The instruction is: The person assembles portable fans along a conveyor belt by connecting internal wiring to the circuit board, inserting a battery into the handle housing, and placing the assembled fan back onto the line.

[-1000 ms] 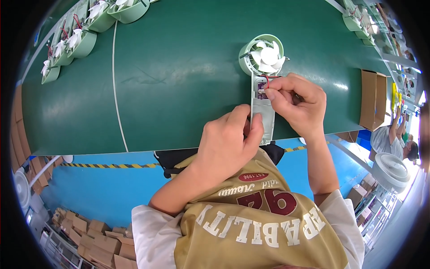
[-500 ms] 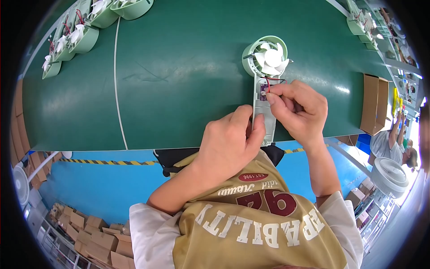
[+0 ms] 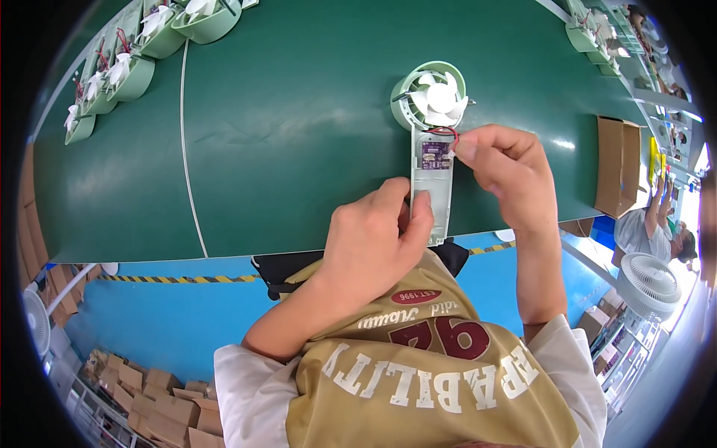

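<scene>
The left hand [image 3: 373, 243] is clamped on the near end of the fan's handle [image 3: 432, 190], fingers wrapped along its left edge and thumb pressed against its open face, pinning it to the green table [image 3: 299, 134]. The right hand [image 3: 504, 168] is pinched together just right of the handle, thumb and forefinger closed on a small white plug at the end of the red and black wires [image 3: 441, 131] that loop over from the fan head.

The fan [image 3: 433, 97] lies flat on the table, pale green, its round head with white blades at the far end and the handle running near toward the person. The handle is open, showing a small purple circuit board [image 3: 433, 154] right beside the pinched plug.

Farther out, a white line [image 3: 187, 142] runs across the table to the left. A row of similar green fan heads [image 3: 127, 67] sits at the far left, and more stand at the far right [image 3: 594, 33]. An open cardboard box [image 3: 618, 164] rests on the table's right edge. Beyond it, low on the right, another person [image 3: 657, 228] bends over work near a white floor fan [image 3: 648, 284]. Stacked cartons [image 3: 142, 381] lie on the blue floor at near left.
</scene>
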`<state>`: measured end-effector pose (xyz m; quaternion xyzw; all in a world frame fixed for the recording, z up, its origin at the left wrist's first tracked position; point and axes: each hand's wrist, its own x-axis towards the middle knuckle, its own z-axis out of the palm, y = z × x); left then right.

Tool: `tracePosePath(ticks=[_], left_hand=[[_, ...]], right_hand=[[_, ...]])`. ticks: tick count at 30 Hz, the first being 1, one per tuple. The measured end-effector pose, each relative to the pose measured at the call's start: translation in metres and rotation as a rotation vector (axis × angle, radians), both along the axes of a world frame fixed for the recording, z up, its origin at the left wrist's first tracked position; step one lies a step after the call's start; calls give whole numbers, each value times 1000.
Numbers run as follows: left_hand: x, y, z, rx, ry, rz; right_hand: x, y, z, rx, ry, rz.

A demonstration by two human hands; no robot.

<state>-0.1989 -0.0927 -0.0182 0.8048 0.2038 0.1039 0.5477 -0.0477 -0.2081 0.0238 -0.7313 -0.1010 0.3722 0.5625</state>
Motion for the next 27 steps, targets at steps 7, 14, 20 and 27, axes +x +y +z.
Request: tracePosePath(ticks=[7,14,20,27], left_hand=[[1,0,2,1,2,20],[1,0,3,-4,2,19],[1,0,2,4,-9,24],[1,1,3,20,4,11]], right_hand=[[7,-4,5,-95,9,4],[16,-13,4,-77,51,-11],[13,-13,6,-54,102,-3],[12,-13,3,10,204,18]])
